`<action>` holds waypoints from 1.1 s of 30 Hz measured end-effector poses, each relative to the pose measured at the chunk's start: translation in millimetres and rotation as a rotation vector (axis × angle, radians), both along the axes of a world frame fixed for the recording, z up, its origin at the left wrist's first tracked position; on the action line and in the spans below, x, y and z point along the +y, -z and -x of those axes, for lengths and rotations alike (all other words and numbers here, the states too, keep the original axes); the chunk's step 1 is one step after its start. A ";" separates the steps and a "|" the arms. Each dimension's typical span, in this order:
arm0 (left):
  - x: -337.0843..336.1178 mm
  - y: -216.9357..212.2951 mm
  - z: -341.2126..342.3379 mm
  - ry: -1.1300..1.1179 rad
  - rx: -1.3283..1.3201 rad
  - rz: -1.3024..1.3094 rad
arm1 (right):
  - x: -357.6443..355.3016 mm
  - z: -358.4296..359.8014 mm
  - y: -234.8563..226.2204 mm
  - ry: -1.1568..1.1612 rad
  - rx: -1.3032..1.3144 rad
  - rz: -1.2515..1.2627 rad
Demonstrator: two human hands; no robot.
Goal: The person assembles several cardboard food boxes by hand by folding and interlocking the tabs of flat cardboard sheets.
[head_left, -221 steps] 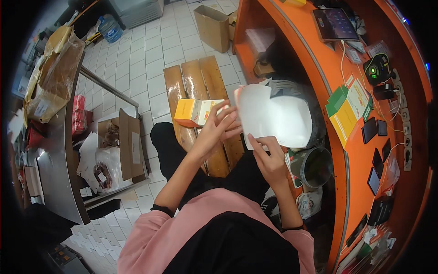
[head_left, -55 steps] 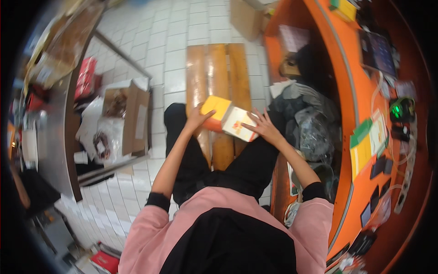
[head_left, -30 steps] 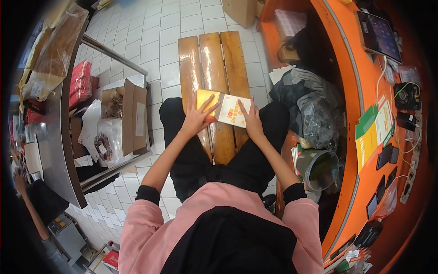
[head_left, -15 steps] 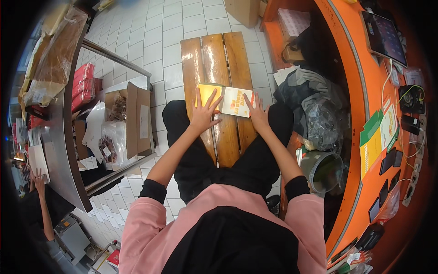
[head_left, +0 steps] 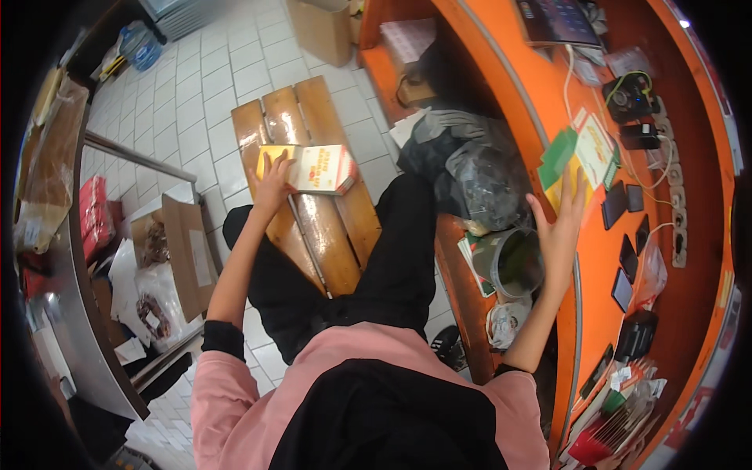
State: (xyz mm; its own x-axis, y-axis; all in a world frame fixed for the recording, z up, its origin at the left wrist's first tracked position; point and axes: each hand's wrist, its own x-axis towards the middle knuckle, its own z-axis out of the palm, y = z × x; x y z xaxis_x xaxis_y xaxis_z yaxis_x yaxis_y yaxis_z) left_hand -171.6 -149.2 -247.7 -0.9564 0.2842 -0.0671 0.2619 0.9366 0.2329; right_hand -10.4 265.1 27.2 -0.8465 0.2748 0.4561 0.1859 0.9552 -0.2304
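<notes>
Through the head camera, looking down, I see the box (head_left: 321, 168), yellow at its left end and printed white on the rest, lying crosswise on the bench (head_left: 329, 235) about halfway along, reaching nearly from left edge to right edge. The bench's near end sits between the knees (head_left: 403, 204), which I take to be why the box is within easy reach. The left hand (head_left: 272, 188) lies spread on the yellow end, unclenched; I judge that it steadies the box while the other arm is away. Whether the box is one piece or several together, I cannot tell.

The right hand (head_left: 560, 227) is out at the left edge of the counter (head_left: 599, 268), its fingers apart and blurred, over the yellow part of the flat cartons (head_left: 595, 153). I see nothing grasped, and cannot tell whether it touches them. The cartons lie near that edge, probably to suit someone at the bench. Farther in are dark phones (head_left: 622, 290); a tablet (head_left: 558, 19) rests toward the counter's far end. Below the left edge stands a bucket (head_left: 513, 262).
</notes>
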 end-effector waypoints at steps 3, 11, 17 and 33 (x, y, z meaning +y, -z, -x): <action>3.7 -13.2 -12.3 0.024 0.036 -0.024 | 56.5 -19.3 1.4 -0.014 -0.211 0.000; -9.9 -41.6 -54.5 -0.032 -0.059 -0.235 | 81.9 -19.8 -30.8 -0.247 -0.353 0.205; -15.8 -47.1 -71.9 0.012 -0.022 -0.336 | 104.9 -23.4 -23.8 -0.318 -0.355 0.237; 21.9 -97.0 -87.4 0.126 0.058 -0.522 | 161.7 -28.8 -46.0 0.071 0.209 0.298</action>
State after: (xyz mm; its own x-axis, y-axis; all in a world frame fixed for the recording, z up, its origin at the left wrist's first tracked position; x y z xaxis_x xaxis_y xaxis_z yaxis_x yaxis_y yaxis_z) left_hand -84.2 -127.3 -150.6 -0.9108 0.3783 0.1654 0.3909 0.6607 0.6409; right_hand 18.4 426.9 73.2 -0.7175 0.4765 0.5081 0.1692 0.8269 -0.5364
